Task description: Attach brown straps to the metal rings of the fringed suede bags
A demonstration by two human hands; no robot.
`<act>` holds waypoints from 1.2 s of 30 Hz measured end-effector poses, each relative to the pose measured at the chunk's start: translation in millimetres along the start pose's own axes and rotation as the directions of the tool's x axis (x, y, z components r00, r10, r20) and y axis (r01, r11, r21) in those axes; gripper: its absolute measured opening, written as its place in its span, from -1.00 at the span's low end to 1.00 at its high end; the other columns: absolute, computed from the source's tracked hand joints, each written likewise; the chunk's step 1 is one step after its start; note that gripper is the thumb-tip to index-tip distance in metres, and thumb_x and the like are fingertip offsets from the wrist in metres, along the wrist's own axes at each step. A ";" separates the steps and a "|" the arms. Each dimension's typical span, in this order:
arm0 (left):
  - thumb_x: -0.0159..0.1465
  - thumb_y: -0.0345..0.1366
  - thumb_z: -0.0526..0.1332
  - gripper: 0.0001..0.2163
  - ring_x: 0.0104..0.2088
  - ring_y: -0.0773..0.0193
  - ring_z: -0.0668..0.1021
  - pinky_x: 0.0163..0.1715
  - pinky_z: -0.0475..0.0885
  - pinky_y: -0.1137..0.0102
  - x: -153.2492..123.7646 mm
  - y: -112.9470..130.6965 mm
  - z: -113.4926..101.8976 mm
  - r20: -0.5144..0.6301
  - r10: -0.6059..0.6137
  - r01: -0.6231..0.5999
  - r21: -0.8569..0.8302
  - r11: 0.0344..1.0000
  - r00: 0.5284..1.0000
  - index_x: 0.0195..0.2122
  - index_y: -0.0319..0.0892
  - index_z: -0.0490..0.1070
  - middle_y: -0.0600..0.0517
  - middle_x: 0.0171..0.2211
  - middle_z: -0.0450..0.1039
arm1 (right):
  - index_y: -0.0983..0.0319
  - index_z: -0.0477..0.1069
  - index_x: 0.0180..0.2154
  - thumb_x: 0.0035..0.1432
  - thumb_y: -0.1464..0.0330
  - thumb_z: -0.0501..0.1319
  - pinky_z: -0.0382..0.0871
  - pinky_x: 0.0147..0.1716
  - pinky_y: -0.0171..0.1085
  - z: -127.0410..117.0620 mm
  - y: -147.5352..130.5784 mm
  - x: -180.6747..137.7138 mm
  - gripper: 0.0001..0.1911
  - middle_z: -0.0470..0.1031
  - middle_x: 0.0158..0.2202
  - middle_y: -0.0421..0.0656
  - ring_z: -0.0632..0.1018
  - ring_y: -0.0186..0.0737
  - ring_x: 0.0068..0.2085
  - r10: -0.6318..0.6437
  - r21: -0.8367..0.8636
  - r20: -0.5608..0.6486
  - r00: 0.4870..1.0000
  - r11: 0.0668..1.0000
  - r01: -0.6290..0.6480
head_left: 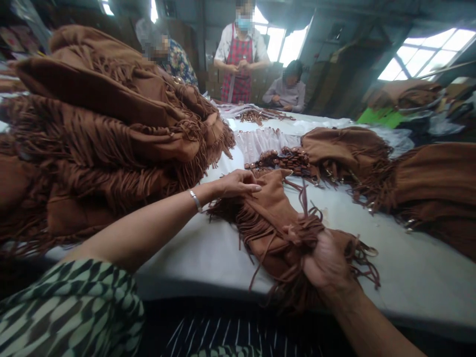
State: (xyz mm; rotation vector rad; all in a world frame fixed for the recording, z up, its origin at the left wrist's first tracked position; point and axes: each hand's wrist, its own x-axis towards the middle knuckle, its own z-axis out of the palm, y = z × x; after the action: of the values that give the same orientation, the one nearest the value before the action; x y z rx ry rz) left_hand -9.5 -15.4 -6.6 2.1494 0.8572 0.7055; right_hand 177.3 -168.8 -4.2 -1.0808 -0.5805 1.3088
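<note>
A brown suede-like fringed bag (273, 196) lies on the white table before me, its long fringe strips partly gathered up. My right hand (325, 263) is closed around a bunch of the strips (307, 230) at the bag's near right side. At the far left edge of the bag rests my left hand (240, 183), thumb over the fabric and fingers bent; the fingertips are partly hidden. Loose strips and a metal ring (372, 251) hang out to the right of my right hand.
A tall pile of brown fringed bags (111, 114) stands on the left. More bags (345, 144) and a stack (439, 183) lie to the right. Beyond are a heap of brown straps (284, 159) and clear plastic (260, 141). Several people (241, 64) are across the table (420, 277).
</note>
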 end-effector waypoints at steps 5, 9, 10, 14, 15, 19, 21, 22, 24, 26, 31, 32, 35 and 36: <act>0.17 -0.05 0.17 -0.71 -0.26 0.18 0.41 -0.23 0.33 0.30 -59.3 39.6 18.4 -0.160 0.190 -0.114 0.393 0.913 0.969 -0.34 -0.21 0.33 -0.04 -0.33 0.39 | 0.25 0.31 -0.48 -0.21 0.46 0.22 0.26 -0.62 -0.47 0.2 -0.6 6.2 -0.86 0.32 -0.61 -0.32 0.31 -0.45 -0.62 -0.032 0.109 0.015 0.999 0.994 0.030; 0.19 0.05 0.08 -0.60 -0.26 0.06 0.40 -0.28 0.36 0.22 -93.2 46.3 64.1 -0.083 -0.035 0.076 0.564 0.822 0.996 -0.29 -0.25 0.31 -0.16 -0.28 0.37 | 0.24 0.32 -0.40 0.00 0.34 0.22 0.28 -0.61 -0.47 5.6 7.6 -13.7 -0.88 0.33 -0.55 -0.30 0.32 -0.44 -0.59 -0.147 -0.066 0.159 0.976 0.985 0.159; 0.22 0.02 0.05 -0.62 -0.26 0.07 0.41 -0.29 0.36 0.23 -94.6 44.4 71.8 -0.070 -0.089 0.113 0.537 0.836 0.994 -0.25 -0.27 0.31 -0.17 -0.26 0.37 | 0.23 0.33 -0.37 0.07 0.31 0.20 0.34 -0.56 -0.44 5.2 10.8 -19.4 -0.88 0.36 -0.50 -0.26 0.37 -0.40 -0.54 -0.180 -0.155 0.232 0.956 0.963 0.219; 0.34 -0.17 -0.12 -0.68 -0.43 0.31 0.41 -0.40 0.31 0.45 -93.7 36.6 62.9 0.088 -0.120 0.084 0.332 0.939 0.989 -0.32 -0.21 0.34 0.01 -0.40 0.39 | 0.21 0.34 -0.31 0.22 0.36 0.07 0.42 -0.25 -0.31 -3.0 19.9 -34.2 -0.89 0.41 -0.33 -0.14 0.47 -0.26 -0.27 -0.387 -0.401 0.630 0.673 0.580 0.709; 0.36 -0.19 -0.16 -0.65 -0.46 0.36 0.39 -0.41 0.28 0.50 -96.9 35.8 52.1 0.130 -0.076 0.037 0.278 0.960 0.989 -0.37 -0.21 0.33 0.05 -0.44 0.37 | 0.20 0.34 -0.29 0.20 0.41 0.06 0.39 -0.17 -0.28 -5.1 20.7 -35.4 -0.90 0.42 -0.34 -0.14 0.47 -0.25 -0.25 -0.375 -0.390 0.738 0.561 0.442 0.808; 0.37 -0.17 -0.15 -0.63 -0.48 0.41 0.33 -0.43 0.18 0.53 -126.3 35.6 8.3 0.224 -0.033 -0.034 0.289 0.957 0.974 -0.43 -0.24 0.32 0.08 -0.50 0.31 | 0.23 0.35 -0.16 0.08 0.47 0.08 0.05 0.16 -0.01 -5.9 20.0 -35.9 -0.75 0.48 -0.32 -0.14 0.47 -0.19 -0.15 -0.065 -0.219 0.970 0.234 0.177 0.959; 0.35 -0.18 -0.09 -0.67 -0.55 0.40 0.27 -0.51 0.09 0.48 -138.5 37.5 -3.1 0.276 -0.158 0.004 0.484 0.875 0.948 -0.45 -0.23 0.31 0.09 -0.56 0.27 | 0.23 0.36 -0.18 0.04 0.51 0.07 -0.02 0.18 0.03 -2.4 14.6 -35.7 -0.73 0.49 -0.33 -0.16 0.48 -0.20 -0.18 0.009 -0.212 0.976 0.216 0.223 0.951; 0.34 -0.20 -0.07 -0.68 -0.58 0.39 0.24 -0.54 0.04 0.46 -141.7 39.0 -6.0 0.285 -0.211 0.010 0.573 0.820 0.935 -0.46 -0.22 0.31 0.08 -0.58 0.26 | 0.23 0.37 -0.20 0.04 0.53 0.07 0.03 0.16 0.01 -0.5 9.9 -35.9 -0.74 0.48 -0.35 -0.18 0.49 -0.23 -0.21 -0.003 -0.228 0.971 0.238 0.278 0.933; 0.34 -0.24 -0.07 -0.70 -0.58 0.38 0.25 -0.54 0.02 0.45 -142.3 43.1 -8.9 0.282 -0.239 -0.006 0.658 0.753 0.929 -0.45 -0.21 0.31 0.08 -0.58 0.27 | 0.22 0.35 -0.22 0.07 0.53 0.06 0.22 0.06 -0.11 3.0 -2.7 -37.7 -0.77 0.47 -0.31 -0.16 0.48 -0.27 -0.24 -0.067 -0.262 0.946 0.317 0.415 0.871; 0.36 -0.25 -0.11 -0.70 -0.53 0.38 0.31 -0.50 0.08 0.48 -138.3 48.1 -11.4 0.288 -0.179 -0.041 0.620 0.783 0.941 -0.38 -0.19 0.34 0.07 -0.51 0.32 | 0.22 0.33 -0.14 0.12 0.51 0.05 0.32 -0.02 -0.20 6.5 -14.5 -42.2 -0.74 0.43 -0.15 -0.09 0.46 -0.23 -0.10 -0.148 -0.310 0.900 0.410 0.443 0.841; 0.38 -0.18 -0.13 -0.66 -0.41 0.39 0.41 -0.37 0.21 0.53 -126.9 59.2 -21.0 0.285 -0.047 -0.068 0.379 0.923 0.957 -0.29 -0.21 0.38 0.07 -0.41 0.38 | 0.34 0.05 0.22 0.09 0.22 0.21 0.10 0.16 0.04 20.0 -5.9 -50.2 -0.28 0.14 0.19 0.09 0.18 0.08 0.20 -0.072 -0.560 0.824 0.562 0.046 0.827; 0.38 -0.18 -0.13 -0.65 -0.38 0.39 0.42 -0.34 0.23 0.53 -125.3 60.2 -22.8 0.271 -0.033 -0.066 0.348 0.935 0.962 -0.28 -0.22 0.40 0.06 -0.39 0.40 | 0.36 0.05 0.22 0.06 0.19 0.23 0.10 0.15 0.05 22.7 1.0 -47.9 -0.23 0.15 0.19 0.10 0.18 0.09 0.19 -0.004 -0.587 0.810 0.587 0.000 0.810; 0.38 -0.20 -0.10 -0.65 -0.37 0.39 0.43 -0.31 0.24 0.54 -122.7 60.5 -28.4 0.256 -0.007 -0.073 0.300 0.951 0.967 -0.26 -0.22 0.44 0.06 -0.39 0.42 | 0.35 0.18 0.16 0.03 0.30 0.24 0.15 0.13 0.00 26.5 17.0 -35.1 -0.34 0.27 0.12 0.06 0.29 0.03 0.12 0.163 -0.638 0.752 0.638 -0.060 0.768; 0.37 -0.20 -0.08 -0.65 -0.41 0.41 0.41 -0.34 0.24 0.54 -122.6 60.2 -30.5 0.256 -0.011 -0.066 0.292 0.954 0.967 -0.30 -0.24 0.44 0.06 -0.42 0.41 | 0.33 0.23 0.13 0.01 0.35 0.23 0.16 0.12 -0.02 25.4 18.9 -31.0 -0.38 0.31 0.09 0.03 0.32 0.01 0.09 0.192 -0.646 0.738 0.646 -0.072 0.760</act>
State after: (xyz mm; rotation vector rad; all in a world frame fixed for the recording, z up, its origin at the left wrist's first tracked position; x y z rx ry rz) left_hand -86.3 -126.2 31.2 2.4583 0.8369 0.3134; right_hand 139.8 -192.4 -3.0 -1.3387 -2.5871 0.5095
